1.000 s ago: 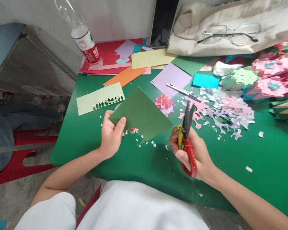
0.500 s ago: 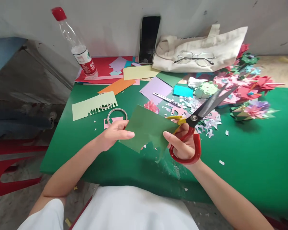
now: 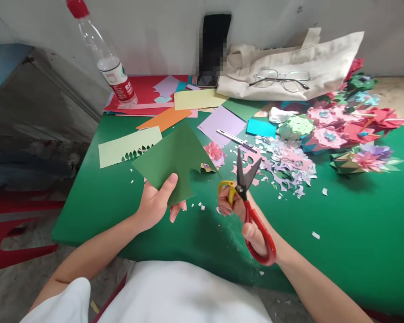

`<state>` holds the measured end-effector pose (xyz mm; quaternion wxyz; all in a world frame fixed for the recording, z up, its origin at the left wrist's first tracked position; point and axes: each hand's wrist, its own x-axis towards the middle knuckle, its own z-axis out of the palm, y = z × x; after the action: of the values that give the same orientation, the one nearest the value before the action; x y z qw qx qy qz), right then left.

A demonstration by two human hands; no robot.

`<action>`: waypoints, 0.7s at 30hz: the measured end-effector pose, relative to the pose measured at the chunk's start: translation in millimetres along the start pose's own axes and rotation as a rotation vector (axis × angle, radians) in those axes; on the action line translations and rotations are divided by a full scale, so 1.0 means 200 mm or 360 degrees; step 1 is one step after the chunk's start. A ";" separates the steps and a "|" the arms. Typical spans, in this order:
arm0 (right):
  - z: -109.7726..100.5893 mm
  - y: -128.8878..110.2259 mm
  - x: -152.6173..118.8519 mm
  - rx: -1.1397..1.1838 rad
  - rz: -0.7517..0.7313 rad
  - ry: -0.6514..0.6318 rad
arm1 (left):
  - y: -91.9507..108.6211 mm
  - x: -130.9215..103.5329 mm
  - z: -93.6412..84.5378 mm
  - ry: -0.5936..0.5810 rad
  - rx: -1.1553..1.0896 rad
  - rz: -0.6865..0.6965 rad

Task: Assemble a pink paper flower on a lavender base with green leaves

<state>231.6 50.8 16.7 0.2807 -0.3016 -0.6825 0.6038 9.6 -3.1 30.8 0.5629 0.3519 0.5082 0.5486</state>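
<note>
A dark green sheet of paper [image 3: 175,157] with a notched lower right edge is pinched in my left hand [image 3: 158,199], thumb on top and fingers beneath. My right hand [image 3: 252,224] grips a pair of scissors [image 3: 244,190], with a red handle and a yellow one. Their dark blades are parted and point up and away from me, apart from the paper. Behind the sheet's left corner lies a pale green strip [image 3: 128,148] with leaf-shaped cut-outs along its edge. A pink paper flower [image 3: 214,152] sits just beyond the sheet's right side.
Paper scraps [image 3: 286,161] and a utility knife [image 3: 235,140] lie mid-table. Folded paper flowers [image 3: 343,130] crowd the right. A plastic bottle [image 3: 116,80], a phone [image 3: 213,49] and a cloth bag [image 3: 289,72] with glasses [image 3: 279,80] stand along the wall, near coloured sheets [image 3: 202,99].
My right hand has let go of the green sheet and moved down with the scissors, whose blades have swung upward and opened wider. My left hand has turned the sheet and shifted it left.
</note>
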 end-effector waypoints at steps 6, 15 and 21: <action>0.06 -0.12 -0.01 -0.0113 0.0167 -0.0296 | -0.02 -0.06 0.02 -0.0202 -0.0037 0.0095; 0.06 -0.11 -0.02 -0.0096 0.0113 -0.0258 | -0.04 -0.09 0.02 -0.0534 0.0086 0.0138; 0.05 -0.10 0.00 -0.0151 0.0000 -0.0237 | -0.03 -0.09 0.02 -0.0529 0.0205 0.0091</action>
<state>222.3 42.5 34.9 0.2145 -0.2687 -0.7292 0.5916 16.8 -20.3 30.1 0.5997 0.4874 0.4321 0.4649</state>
